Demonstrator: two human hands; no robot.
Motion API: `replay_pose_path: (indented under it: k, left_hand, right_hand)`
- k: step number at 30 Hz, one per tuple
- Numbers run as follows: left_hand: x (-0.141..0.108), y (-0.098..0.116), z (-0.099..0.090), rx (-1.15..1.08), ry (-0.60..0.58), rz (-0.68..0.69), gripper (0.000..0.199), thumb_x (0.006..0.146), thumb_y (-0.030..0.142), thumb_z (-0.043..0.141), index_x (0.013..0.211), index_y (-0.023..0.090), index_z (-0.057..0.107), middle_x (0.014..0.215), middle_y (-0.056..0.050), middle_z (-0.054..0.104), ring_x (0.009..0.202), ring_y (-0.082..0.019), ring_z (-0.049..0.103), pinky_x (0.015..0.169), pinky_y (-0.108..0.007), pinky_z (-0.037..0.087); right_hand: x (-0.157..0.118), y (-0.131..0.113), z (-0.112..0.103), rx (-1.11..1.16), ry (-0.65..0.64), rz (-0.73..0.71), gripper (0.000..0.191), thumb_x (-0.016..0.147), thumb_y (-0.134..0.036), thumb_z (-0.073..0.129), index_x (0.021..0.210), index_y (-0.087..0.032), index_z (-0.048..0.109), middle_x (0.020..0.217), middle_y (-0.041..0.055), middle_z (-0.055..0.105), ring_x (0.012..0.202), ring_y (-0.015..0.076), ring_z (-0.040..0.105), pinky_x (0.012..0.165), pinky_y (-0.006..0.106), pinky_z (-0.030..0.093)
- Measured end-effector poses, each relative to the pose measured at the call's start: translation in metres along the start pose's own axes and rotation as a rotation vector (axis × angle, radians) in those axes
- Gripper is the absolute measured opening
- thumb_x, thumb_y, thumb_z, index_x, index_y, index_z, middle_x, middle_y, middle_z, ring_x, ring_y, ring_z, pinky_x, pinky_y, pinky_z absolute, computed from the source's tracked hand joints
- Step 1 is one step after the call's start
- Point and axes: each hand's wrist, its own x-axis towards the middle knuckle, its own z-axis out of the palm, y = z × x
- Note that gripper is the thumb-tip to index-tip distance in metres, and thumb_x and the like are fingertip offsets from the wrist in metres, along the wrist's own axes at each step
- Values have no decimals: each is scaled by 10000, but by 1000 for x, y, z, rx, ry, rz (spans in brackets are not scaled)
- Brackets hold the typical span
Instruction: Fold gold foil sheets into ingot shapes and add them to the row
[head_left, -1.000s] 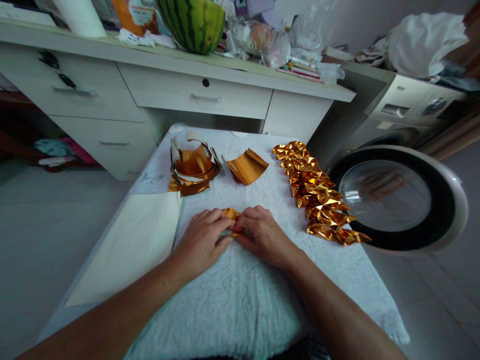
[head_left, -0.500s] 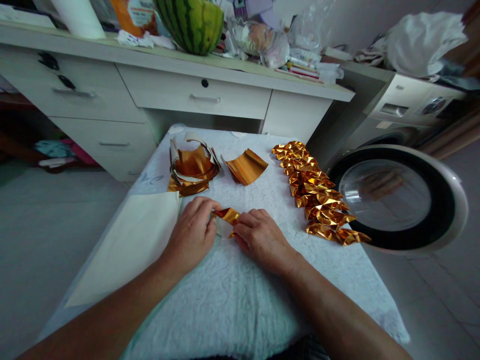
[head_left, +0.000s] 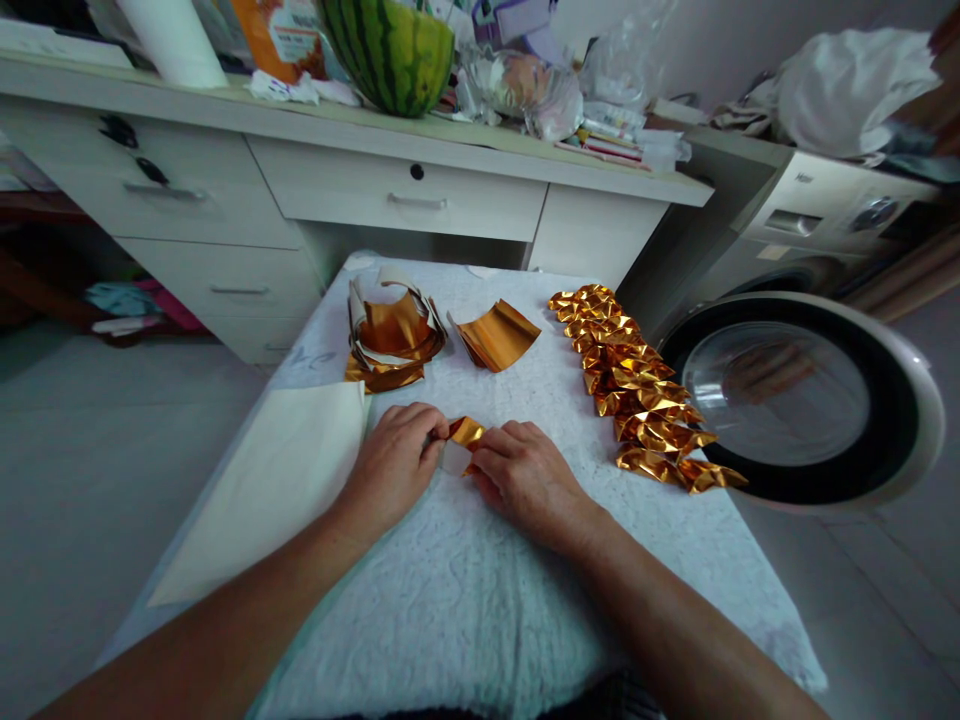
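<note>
1. The left hand (head_left: 396,455) is nearly closed, and one end of a strip of gold foil paper (head_left: 469,430) is pinched between its thumb and fingers.
2. The right hand (head_left: 531,482) is curled with its fingers bunched, and the other end of the strip is gripped by it; part of the strip is hidden beneath those fingers.
3. The strip is held between the two hands, low over the near-middle part of a table covered with a pale quilted cloth (head_left: 480,620).
4. Beyond the left hand, a curled stack of gold foil sheets (head_left: 397,325) is placed, with pale backs shown along its edges.
5. To the right of that stack, a smaller bent pile of gold sheets (head_left: 501,338) is set, apart from it.
6. Along the table's right side, folded gold foil pieces (head_left: 634,390) are lined up closely in a slanting row.
7. On the left, a cream paper sheet (head_left: 270,485) is laid flat, partly covered from view by the left forearm.
8. Behind the table, a cut watermelon (head_left: 394,60) is stood on a cluttered counter (head_left: 480,140).
</note>
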Motion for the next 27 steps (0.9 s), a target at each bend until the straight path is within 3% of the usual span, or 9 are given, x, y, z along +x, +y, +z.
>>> replay_pose_path:
  k: [14,27]
  left_hand:
    - [-1,-1,3,-78,11,26,157,794,62,494,837,209,525,944,-30,579,938,-209,534,855,-366,442]
    - [-1,0,1,-93,-23,53,150,900,142,429,886,218,557,931,-22,626,935,-205,553,858,-386,453]
  right_hand:
    - [-3,0,13,-110,76,-102,171,941,-193,516,825,-179,640,917,41,655,812,192,503,716,353,325]
    - [0,6,12,-55,69,-15,132,917,-148,476,897,-169,605,878,62,615,806,198,495,727,330,362]
